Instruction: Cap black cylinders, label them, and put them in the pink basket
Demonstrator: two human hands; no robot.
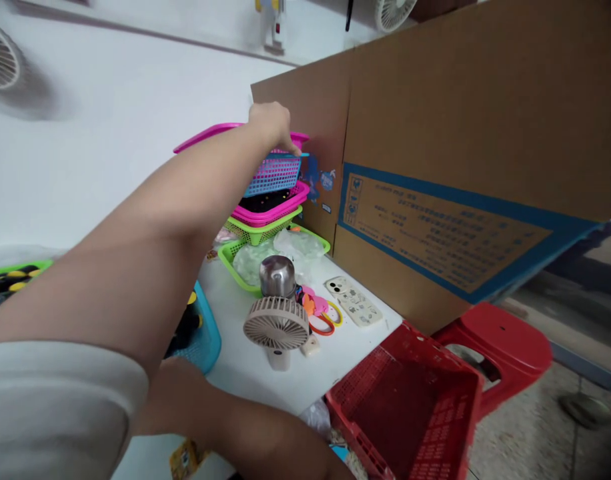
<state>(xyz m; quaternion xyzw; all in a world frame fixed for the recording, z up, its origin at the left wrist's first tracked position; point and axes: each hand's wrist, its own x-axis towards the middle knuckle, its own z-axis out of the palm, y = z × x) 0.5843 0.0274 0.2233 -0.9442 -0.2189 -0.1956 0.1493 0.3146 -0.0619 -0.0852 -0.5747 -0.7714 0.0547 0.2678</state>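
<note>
My left hand (271,127) reaches across to a stack of plastic baskets. Its fingers are closed over the rim at the top, where a pink basket (210,135) sits nested in a blue basket (284,175). The thumb lies by the blue rim. Below are a pink basket (273,215) with dark pieces above it and green baskets (253,233). My right hand (175,383) is low on the left, beside a blue basket (213,333) of black and yellow pieces. Its fingers are hidden behind my left forearm.
On the white table (230,383) stand a small fan (277,325) and a metal cup-like item (278,275). Scissors (330,320) and a phone (354,301) lie beside them. A cardboard sheet (465,120) walls the right side. A red crate (405,400) and red stool (508,340) stand below.
</note>
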